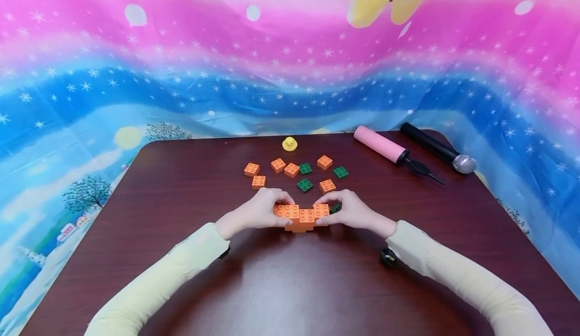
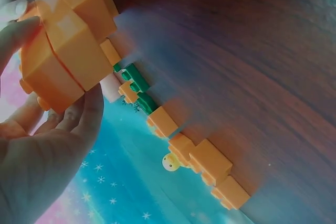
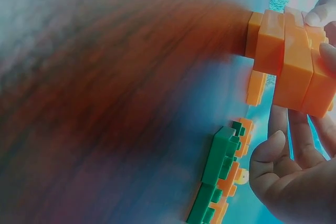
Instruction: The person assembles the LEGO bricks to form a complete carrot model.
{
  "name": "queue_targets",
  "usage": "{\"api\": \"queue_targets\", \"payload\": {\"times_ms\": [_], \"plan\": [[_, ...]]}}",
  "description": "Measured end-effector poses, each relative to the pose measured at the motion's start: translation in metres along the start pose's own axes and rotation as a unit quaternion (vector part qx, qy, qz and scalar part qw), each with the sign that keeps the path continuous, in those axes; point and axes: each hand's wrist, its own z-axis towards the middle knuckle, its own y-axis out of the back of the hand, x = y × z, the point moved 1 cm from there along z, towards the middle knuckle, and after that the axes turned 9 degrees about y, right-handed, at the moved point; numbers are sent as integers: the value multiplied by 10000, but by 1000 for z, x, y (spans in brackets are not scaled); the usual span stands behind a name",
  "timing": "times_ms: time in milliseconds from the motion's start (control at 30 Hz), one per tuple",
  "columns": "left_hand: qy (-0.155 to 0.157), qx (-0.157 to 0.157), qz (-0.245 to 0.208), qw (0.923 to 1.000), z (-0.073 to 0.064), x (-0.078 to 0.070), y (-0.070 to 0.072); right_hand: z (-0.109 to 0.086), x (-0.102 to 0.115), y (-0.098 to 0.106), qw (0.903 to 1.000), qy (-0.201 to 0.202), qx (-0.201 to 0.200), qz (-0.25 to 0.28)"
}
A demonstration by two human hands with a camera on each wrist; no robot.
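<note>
A stepped structure of joined orange toy bricks [image 1: 306,216] stands at the middle of the table, narrow at its base and wider at the top. My left hand [image 1: 260,209] grips its left end, thumb on the near side and fingers behind. At the right end, my right hand [image 1: 353,212] pinches the top brick [image 1: 321,210] between thumb and fingers. Seen from the left wrist, the structure's smooth orange sides [image 2: 79,45] rise in layers that overhang the base. Just behind the right fingers, a green brick [image 1: 336,208] is partly hidden.
Beyond the hands lie several loose orange bricks [image 1: 251,170] and green bricks [image 1: 305,185]. A yellow toy duck [image 1: 289,144] sits behind them. Toward the back right rest a pink hand pump [image 1: 379,144] and a black microphone [image 1: 432,144]. A patterned cloth [image 1: 281,89] hangs behind the table.
</note>
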Motion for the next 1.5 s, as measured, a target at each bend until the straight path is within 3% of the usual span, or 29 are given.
{"api": "queue_targets", "payload": {"times_ms": [400,533,667,867,1000,1100,1500], "plan": [[-222,-349,-173,9990,-6,8,-4,6,3,3,9998,-14,212,-26],[-252,-330,-305,9987,-6,10,-5,10,3,15,9989,-120,290,353],[-255,-302,-397,9984,-5,12,-6,20,-3,34,9976,-345,-26,608],[-249,-286,-475,9982,-4,15,-7,36,-25,53,9977,-617,-256,-136],[-225,-307,-469,9982,-4,14,-8,41,-40,53,9956,-848,-140,-382],[-184,-287,-514,9981,-3,13,-9,43,-47,52,9934,-1116,-68,-245],[-138,-266,-676,9973,-2,13,-10,50,-49,42,9879,-1528,181,-169]]}}
